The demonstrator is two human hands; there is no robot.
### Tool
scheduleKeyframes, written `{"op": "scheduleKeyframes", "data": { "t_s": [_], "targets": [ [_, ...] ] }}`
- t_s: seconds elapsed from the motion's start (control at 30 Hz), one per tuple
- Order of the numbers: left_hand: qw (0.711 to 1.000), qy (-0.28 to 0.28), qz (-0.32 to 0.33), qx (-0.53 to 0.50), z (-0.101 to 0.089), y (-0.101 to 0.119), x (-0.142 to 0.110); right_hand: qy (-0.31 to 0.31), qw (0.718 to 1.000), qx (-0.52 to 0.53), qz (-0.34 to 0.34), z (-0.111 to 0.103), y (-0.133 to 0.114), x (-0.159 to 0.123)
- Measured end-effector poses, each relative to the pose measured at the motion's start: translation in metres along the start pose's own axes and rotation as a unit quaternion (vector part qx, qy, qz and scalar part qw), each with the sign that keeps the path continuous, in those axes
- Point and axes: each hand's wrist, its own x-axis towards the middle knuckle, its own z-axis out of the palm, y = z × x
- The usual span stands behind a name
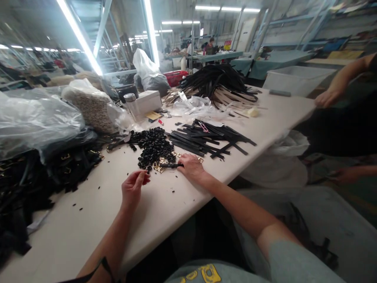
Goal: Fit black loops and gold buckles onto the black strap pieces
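My left hand (133, 185) is closed in a pinch just in front of a heap of small black loops (154, 143). A small black loop (147, 171) shows at its fingertips. Fingers of my right hand (191, 167) are wrapped round a short black strap (170, 165), which points left toward my left hand. Several gold buckles (159, 166) lie about the strap's left end, and more are by my right fingers. Behind the right hand spreads a pile of flat black strips (203, 139) with a pink clip-like tool (203, 126) on top.
Black straps with gold buckles (64, 165) are heaped at the left of the white table (118, 224), below plastic bags (38, 118). A steel-lidded bottle (131, 106) and a white box (149, 101) stand behind. Long strips (218, 80) lie farther back. Another person's hand (328, 96) rests near the right corner.
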Motion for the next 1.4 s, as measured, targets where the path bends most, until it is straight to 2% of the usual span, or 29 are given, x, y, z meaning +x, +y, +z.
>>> {"op": "scheduleKeyframes", "data": {
  "t_s": [0.17,0.27,0.37,0.47,0.67,0.83,0.93,1.07,1.3,1.4],
  "targets": [
    [0.999,-0.035,-0.001,-0.005,0.01,-0.001,0.003,-0.018,1.0,-0.003,0.006,-0.007,-0.005,0.0],
    [0.999,-0.029,-0.008,-0.017,0.014,-0.003,0.009,-0.093,0.993,0.076,-0.011,-0.017,-0.014,0.011],
    [0.999,-0.019,-0.029,-0.032,0.012,-0.005,0.013,-0.184,0.97,0.147,-0.055,-0.025,-0.026,0.029],
    [0.998,-0.016,-0.051,-0.042,0.009,-0.006,0.015,-0.21,0.96,0.163,-0.086,-0.024,-0.038,0.046],
    [0.991,0.023,-0.089,-0.094,0.01,-0.003,0.019,-0.158,0.972,0.134,-0.111,-0.004,-0.059,0.059],
    [0.991,0.011,-0.09,-0.1,0.015,-0.004,0.017,-0.114,0.976,0.096,-0.158,0.018,-0.072,0.051],
    [0.993,0.0,-0.072,-0.097,0.016,-0.007,0.015,-0.07,0.969,0.116,-0.206,0.027,-0.067,0.045],
    [0.996,0.001,-0.05,-0.078,0.014,-0.008,0.015,-0.003,0.958,0.134,-0.254,0.028,-0.053,0.045],
    [0.995,0.001,-0.052,-0.083,0.017,-0.009,0.009,0.033,0.952,0.114,-0.283,0.024,-0.047,0.048],
    [0.998,-0.012,-0.037,-0.046,0.01,-0.011,0.013,0.047,0.952,0.088,-0.289,0.023,-0.041,0.054]
  ]
}}
